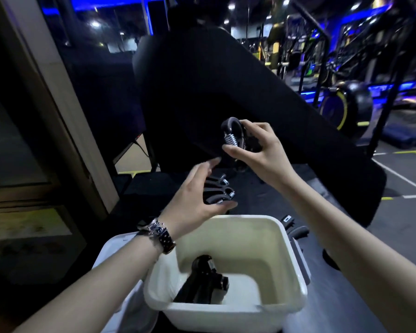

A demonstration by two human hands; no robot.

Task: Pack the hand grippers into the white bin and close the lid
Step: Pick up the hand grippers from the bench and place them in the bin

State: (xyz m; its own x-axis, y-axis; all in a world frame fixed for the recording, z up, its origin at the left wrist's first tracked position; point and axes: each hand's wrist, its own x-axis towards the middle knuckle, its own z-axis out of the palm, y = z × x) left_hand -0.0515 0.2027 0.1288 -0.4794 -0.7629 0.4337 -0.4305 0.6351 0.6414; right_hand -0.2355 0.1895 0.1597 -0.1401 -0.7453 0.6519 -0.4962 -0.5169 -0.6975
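Observation:
The white bin (pixel 283 239) stands open at the bottom centre, with one black hand gripper (pixel 202 282) lying inside on its floor. My left hand (pixel 190 200) hovers just above the bin's far rim and holds a bunch of black hand grippers (pixel 217 192) with metal springs. Higher up, my right hand (pixel 257 150) grips another black hand gripper (pixel 233 137) by its handles, its coiled spring facing me. The white lid (pixel 120 251) lies to the left of the bin, partly under my left forearm.
A large black padded bench (pixel 226 92) slopes behind my hands. More black handles (pixel 298 233) lie on the dark floor right of the bin. Gym machines and a yellow-rimmed wheel (pixel 341 104) stand at the back right. A door frame (pixel 46 92) runs along the left.

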